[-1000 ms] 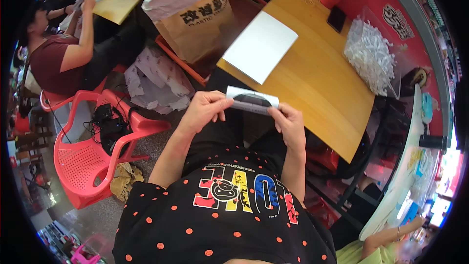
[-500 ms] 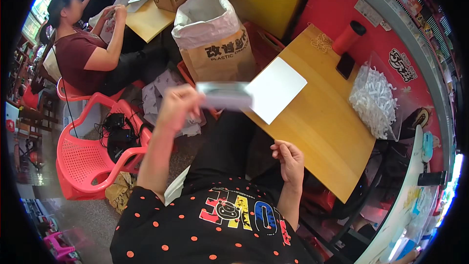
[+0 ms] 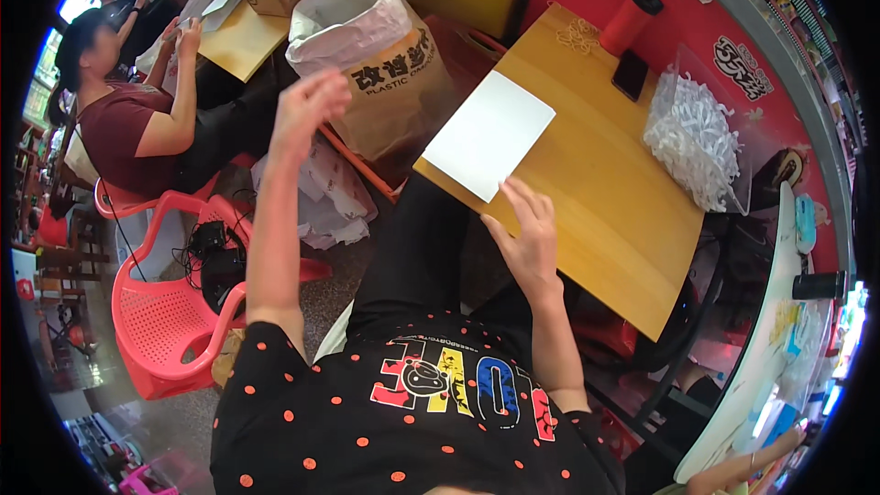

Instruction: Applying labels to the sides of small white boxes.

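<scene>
My left hand (image 3: 312,108) is raised in front of a tall brown sack (image 3: 403,96) with a white inner lining. Its fingers are curled in, and nothing shows in them. My right hand (image 3: 527,231) reaches over the near edge of the wooden table (image 3: 610,220). Its thumb and fingers are spread, with the fingertips close by the near corner of a white rectangular stack of sheets (image 3: 495,135). Whether they touch the stack I cannot tell.
Rubber bands (image 3: 577,36), a red tumbler (image 3: 632,21), a black phone (image 3: 630,75) and a clear bag of white strips (image 3: 697,147) lie along the table's wall side. A pink chair (image 3: 170,316) stands at left, near a seated person (image 3: 137,119) at another table (image 3: 243,41).
The flat, pale, blurred piece in my left hand is gone from view, and that hand has risen toward the sack. My right hand has moved up to the white stack and its fingers have spread.
</scene>
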Motion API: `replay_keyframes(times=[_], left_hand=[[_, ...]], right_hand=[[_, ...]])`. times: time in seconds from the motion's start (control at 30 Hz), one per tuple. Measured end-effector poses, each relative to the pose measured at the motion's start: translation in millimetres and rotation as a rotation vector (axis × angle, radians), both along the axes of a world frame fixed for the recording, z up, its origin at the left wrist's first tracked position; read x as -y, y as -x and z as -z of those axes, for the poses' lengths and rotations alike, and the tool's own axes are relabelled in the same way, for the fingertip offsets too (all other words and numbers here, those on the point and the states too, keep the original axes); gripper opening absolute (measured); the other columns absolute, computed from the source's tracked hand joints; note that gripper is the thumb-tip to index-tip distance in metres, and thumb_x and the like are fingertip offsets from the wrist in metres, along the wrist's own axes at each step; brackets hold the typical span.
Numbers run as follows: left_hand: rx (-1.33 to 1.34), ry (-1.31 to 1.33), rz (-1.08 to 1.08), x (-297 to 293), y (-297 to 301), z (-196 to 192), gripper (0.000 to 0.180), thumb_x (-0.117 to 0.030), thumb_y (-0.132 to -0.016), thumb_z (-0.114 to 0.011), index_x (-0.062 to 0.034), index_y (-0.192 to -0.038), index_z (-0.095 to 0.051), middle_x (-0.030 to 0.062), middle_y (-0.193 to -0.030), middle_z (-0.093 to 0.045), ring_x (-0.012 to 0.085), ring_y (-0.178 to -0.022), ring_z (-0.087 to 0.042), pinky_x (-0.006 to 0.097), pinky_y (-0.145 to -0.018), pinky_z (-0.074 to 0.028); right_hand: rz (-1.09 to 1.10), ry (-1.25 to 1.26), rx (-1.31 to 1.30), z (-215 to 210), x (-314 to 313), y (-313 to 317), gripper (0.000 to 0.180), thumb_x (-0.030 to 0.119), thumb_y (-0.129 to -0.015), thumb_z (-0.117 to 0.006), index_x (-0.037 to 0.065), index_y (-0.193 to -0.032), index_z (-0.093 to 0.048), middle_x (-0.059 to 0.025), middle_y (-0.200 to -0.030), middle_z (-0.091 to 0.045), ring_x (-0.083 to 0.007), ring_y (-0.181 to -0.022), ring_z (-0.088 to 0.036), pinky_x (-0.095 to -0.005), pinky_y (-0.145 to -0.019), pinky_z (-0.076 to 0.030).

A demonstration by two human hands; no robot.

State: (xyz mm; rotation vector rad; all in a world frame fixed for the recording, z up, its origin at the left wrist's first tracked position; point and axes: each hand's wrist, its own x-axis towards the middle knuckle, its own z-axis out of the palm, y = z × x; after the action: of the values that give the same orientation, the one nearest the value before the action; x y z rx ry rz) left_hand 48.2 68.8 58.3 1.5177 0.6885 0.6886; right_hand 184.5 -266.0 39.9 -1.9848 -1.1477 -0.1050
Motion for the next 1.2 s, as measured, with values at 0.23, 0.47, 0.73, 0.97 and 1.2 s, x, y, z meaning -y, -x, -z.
replay_keyframes(times=[0.23, 0.47, 0.73, 0.97, 1.2], left_hand=[[-0.169, 0.328, 0.101, 101, 67, 84, 0.03, -0.016, -0.09, -0.062, 0.0027, -0.114, -0.063, 0.0108, -0.1, -0.068, 0.0155, -0.085, -0.067, 0.026, -0.072, -0.054], [-0.243, 0.552, 0.138, 150, 70, 93, 0.024, -0.016, -0.091, -0.062, 0.0029, -0.106, -0.065, 0.0135, -0.098, -0.069, 0.0178, -0.084, -0.068, 0.026, -0.071, -0.055], [0.472, 1.219, 0.382, 161, 18, 39, 0.065, -0.052, -0.097, -0.037, 0.0043, -0.128, -0.048, 0.0188, -0.122, -0.059, 0.0268, -0.104, -0.063, 0.038, -0.087, -0.053], [0.385, 0.908, 0.331, 175, 13, 40, 0.039, 0.004, -0.086, -0.055, 0.0024, -0.125, -0.053, 0.0161, -0.12, -0.06, 0.0224, -0.101, -0.064, 0.036, -0.09, -0.052], [0.149, -0.326, 0.658, 192, 24, 12, 0.034, 0.011, -0.071, -0.061, -0.0045, -0.099, -0.073, 0.0194, -0.125, -0.058, 0.031, -0.12, -0.055, 0.034, -0.099, -0.045]], right_hand=[[-0.101, 0.176, 0.426, 24, -26, -23, 0.036, 0.014, -0.073, -0.073, 0.002, -0.106, -0.063, -0.0093, -0.115, -0.06, -0.0233, -0.091, -0.056, -0.035, -0.077, -0.043], [-0.081, 0.095, 0.483, 29, -27, -27, 0.025, 0.002, -0.076, -0.064, 0.001, -0.101, -0.065, -0.0068, -0.103, -0.066, -0.0193, -0.083, -0.06, -0.0321, -0.072, -0.043], [-0.37, -0.169, 0.392, -22, 17, 1, 0.032, 0.003, -0.074, -0.062, -0.001, -0.106, -0.064, -0.0134, -0.099, -0.065, -0.0248, -0.082, -0.065, -0.0329, -0.067, -0.051], [-0.353, -0.082, -0.199, -24, 59, 33, 0.016, 0.002, -0.077, -0.07, 0.003, -0.093, -0.069, -0.0078, -0.081, -0.065, -0.023, -0.069, -0.064, -0.0305, -0.062, -0.049], [-0.119, -0.336, -1.017, -3, 62, 16, 0.006, 0.004, -0.081, -0.068, -0.002, -0.084, -0.068, -0.0088, -0.103, -0.063, -0.0134, -0.095, -0.057, -0.0237, -0.078, -0.045]])
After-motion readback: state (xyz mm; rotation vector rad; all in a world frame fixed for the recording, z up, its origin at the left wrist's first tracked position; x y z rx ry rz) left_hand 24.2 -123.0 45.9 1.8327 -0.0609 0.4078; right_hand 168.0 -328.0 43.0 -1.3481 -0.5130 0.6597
